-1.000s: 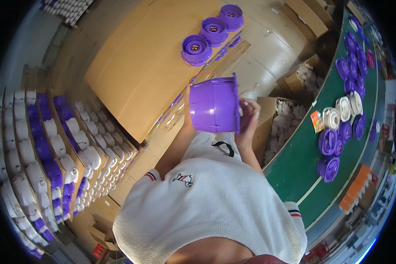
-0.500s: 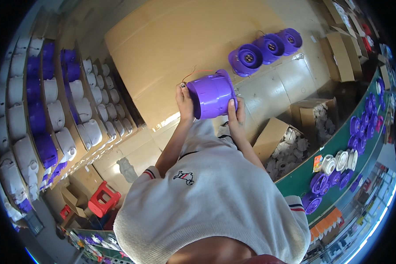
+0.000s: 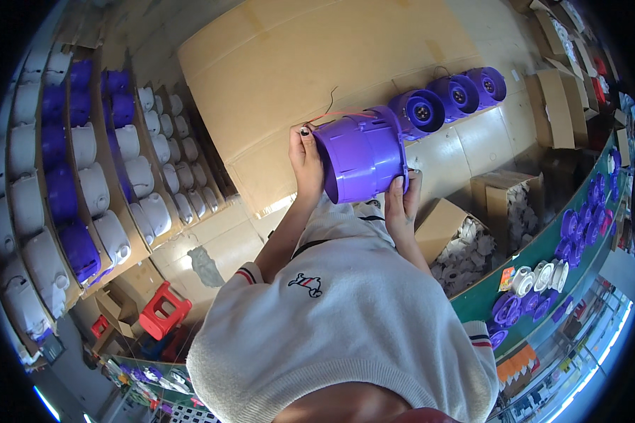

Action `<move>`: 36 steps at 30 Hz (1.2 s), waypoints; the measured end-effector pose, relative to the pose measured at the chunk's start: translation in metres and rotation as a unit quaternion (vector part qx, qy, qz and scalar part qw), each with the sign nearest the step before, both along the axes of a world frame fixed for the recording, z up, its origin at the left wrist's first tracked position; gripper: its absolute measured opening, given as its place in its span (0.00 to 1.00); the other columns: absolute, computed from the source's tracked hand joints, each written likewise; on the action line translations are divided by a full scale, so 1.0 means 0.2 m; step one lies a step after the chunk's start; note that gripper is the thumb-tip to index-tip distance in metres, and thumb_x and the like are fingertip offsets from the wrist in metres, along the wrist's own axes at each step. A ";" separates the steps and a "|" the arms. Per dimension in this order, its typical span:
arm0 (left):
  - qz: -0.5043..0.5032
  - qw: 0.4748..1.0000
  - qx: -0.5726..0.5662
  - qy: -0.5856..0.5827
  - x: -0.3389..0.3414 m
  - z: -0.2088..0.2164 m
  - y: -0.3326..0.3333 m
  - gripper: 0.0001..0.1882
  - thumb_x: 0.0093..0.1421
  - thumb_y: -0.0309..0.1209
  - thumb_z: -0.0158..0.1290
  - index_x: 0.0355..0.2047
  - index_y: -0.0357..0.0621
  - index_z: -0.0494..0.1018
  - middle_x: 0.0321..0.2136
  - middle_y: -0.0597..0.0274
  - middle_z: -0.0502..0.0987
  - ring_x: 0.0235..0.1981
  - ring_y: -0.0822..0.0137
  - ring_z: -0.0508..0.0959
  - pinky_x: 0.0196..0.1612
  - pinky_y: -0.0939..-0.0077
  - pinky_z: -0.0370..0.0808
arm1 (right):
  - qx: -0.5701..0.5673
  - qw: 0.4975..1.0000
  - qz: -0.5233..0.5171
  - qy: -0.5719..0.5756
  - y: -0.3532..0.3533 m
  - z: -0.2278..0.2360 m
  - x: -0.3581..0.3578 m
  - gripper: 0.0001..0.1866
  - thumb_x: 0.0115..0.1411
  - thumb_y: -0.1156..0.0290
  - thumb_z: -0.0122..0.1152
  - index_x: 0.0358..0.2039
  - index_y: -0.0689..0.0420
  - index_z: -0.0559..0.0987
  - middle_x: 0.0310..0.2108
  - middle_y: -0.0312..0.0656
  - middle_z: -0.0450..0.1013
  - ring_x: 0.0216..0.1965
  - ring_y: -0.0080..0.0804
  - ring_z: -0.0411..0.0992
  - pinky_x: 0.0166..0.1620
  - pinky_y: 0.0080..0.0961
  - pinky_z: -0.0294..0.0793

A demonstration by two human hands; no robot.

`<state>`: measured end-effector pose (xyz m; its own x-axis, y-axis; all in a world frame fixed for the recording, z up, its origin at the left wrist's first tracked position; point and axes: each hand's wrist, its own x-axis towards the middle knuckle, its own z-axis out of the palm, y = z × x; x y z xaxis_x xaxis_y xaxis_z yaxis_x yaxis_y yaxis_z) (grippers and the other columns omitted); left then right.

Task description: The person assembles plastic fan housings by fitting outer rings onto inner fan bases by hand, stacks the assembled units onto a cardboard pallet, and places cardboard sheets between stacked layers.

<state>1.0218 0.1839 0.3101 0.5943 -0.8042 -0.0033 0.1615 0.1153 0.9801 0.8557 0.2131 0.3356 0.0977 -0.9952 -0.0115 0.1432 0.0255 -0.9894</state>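
Note:
Between both hands I hold a purple plastic housing (image 3: pixel 360 156), a round bucket-like shell lying on its side, its flanged rim to the right. My left hand (image 3: pixel 305 161) is closed on its left end, thumb at the top edge. My right hand (image 3: pixel 403 201) grips the flanged side from below. A thin red and dark wire (image 3: pixel 331 99) sticks up from the shell's upper side. Just past it, three similar purple housings (image 3: pixel 421 113) stand in a row along the edge of a cardboard sheet (image 3: pixel 282 84), with round dark centres showing.
Cardboard-divided rows of white and purple housings (image 3: pixel 65 190) fill the left. At right stand open cartons (image 3: pixel 441 224) of white parts, beside a green work surface (image 3: pixel 483 292) carrying purple and white parts. A red stool (image 3: pixel 164 310) is at lower left.
The held housing and both hands have shifted slightly right and look a little larger. The background has shifted too, as the view moved. Both hands keep their grip.

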 end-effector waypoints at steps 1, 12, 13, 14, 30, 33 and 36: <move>0.002 1.000 -0.002 -0.017 0.00 0.00 -0.01 0.13 0.65 0.36 0.36 0.29 0.41 0.62 0.24 0.71 0.61 0.25 0.80 0.58 0.30 0.85 0.58 | 0.000 1.000 -0.002 0.001 0.00 0.00 0.00 0.03 0.63 0.70 0.41 0.35 0.54 0.61 0.29 0.30 0.56 0.28 0.14 0.51 0.33 0.11 0.54; -0.018 1.000 0.003 -0.021 -0.03 0.03 -0.05 0.13 0.65 0.36 0.36 0.28 0.41 0.62 0.23 0.71 0.60 0.25 0.80 0.57 0.29 0.85 0.58 | 0.006 1.000 -0.011 0.003 -0.01 0.00 -0.05 0.05 0.63 0.68 0.41 0.36 0.54 0.61 0.29 0.30 0.57 0.29 0.14 0.53 0.36 0.12 0.56; -0.023 0.999 0.000 -0.024 -0.04 0.04 -0.05 0.13 0.65 0.36 0.36 0.28 0.41 0.62 0.23 0.71 0.60 0.25 0.80 0.57 0.29 0.85 0.58 | 0.007 1.000 -0.013 0.003 -0.01 0.00 -0.06 0.05 0.63 0.68 0.41 0.36 0.54 0.61 0.29 0.30 0.57 0.29 0.14 0.53 0.36 0.12 0.56; -0.025 0.999 0.000 -0.024 -0.05 0.03 -0.05 0.13 0.65 0.36 0.36 0.28 0.41 0.62 0.23 0.71 0.60 0.25 0.80 0.57 0.29 0.85 0.58 | 0.007 1.000 -0.014 0.007 0.00 -0.01 -0.07 0.05 0.63 0.68 0.41 0.36 0.54 0.61 0.29 0.30 0.57 0.30 0.14 0.54 0.36 0.12 0.57; -0.066 0.997 0.001 0.037 -0.12 0.02 -0.07 0.13 0.65 0.36 0.35 0.28 0.41 0.60 0.24 0.71 0.61 0.26 0.80 0.59 0.32 0.86 0.60 | 0.012 0.998 -0.055 -0.011 0.01 0.00 -0.10 0.04 0.63 0.69 0.42 0.34 0.54 0.61 0.26 0.29 0.56 0.25 0.12 0.51 0.28 0.09 0.53; -0.067 0.997 0.013 0.037 -0.14 0.05 -0.08 0.13 0.65 0.36 0.35 0.28 0.41 0.61 0.24 0.70 0.61 0.26 0.80 0.59 0.31 0.85 0.60 | -0.001 0.998 -0.061 -0.010 0.01 0.02 -0.10 0.05 0.63 0.68 0.42 0.33 0.54 0.61 0.26 0.29 0.56 0.24 0.12 0.52 0.27 0.10 0.53; -0.073 0.997 0.014 0.027 -0.13 0.03 -0.08 0.13 0.65 0.37 0.34 0.29 0.41 0.61 0.24 0.70 0.61 0.26 0.80 0.59 0.31 0.85 0.61 | -0.011 0.998 -0.058 0.027 0.00 0.07 -0.09 0.06 0.63 0.67 0.42 0.32 0.55 0.61 0.25 0.29 0.56 0.24 0.12 0.51 0.26 0.10 0.53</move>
<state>0.9952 0.1673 0.3170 0.4688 -0.8815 -0.0562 0.2263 0.0584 0.9723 0.8386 0.2133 0.3491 -0.0185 -0.9998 0.0087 0.0911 -0.0103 -0.9958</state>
